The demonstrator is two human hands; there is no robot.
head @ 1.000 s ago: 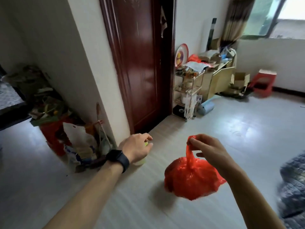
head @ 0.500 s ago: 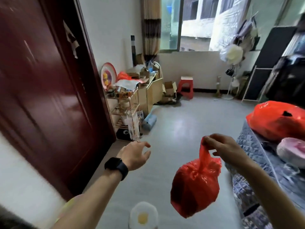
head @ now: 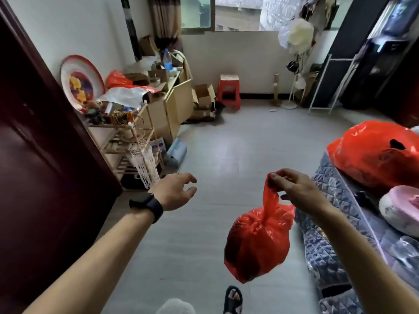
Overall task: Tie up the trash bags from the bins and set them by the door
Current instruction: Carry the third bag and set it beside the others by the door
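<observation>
- The right hand (head: 294, 189), at 4 o'clock in the view, pinches the twisted top of a tied red trash bag (head: 258, 243) between thumb and curled fingers.
- The bag hangs free above the floor (head: 226, 155), at 5 o'clock.
- The left hand (head: 174, 191), at 8 o'clock, holds nothing, its fingers spread and slightly bent. A black watch (head: 147, 206) sits on its wrist.
- A dark door (head: 45, 155) stands at 9 o'clock, with a cluttered shelf (head: 118, 132) just beside it at 10.
- A bigger red bag (head: 374, 152) lies on the bed (head: 335, 200) at 3 o'clock.
</observation>
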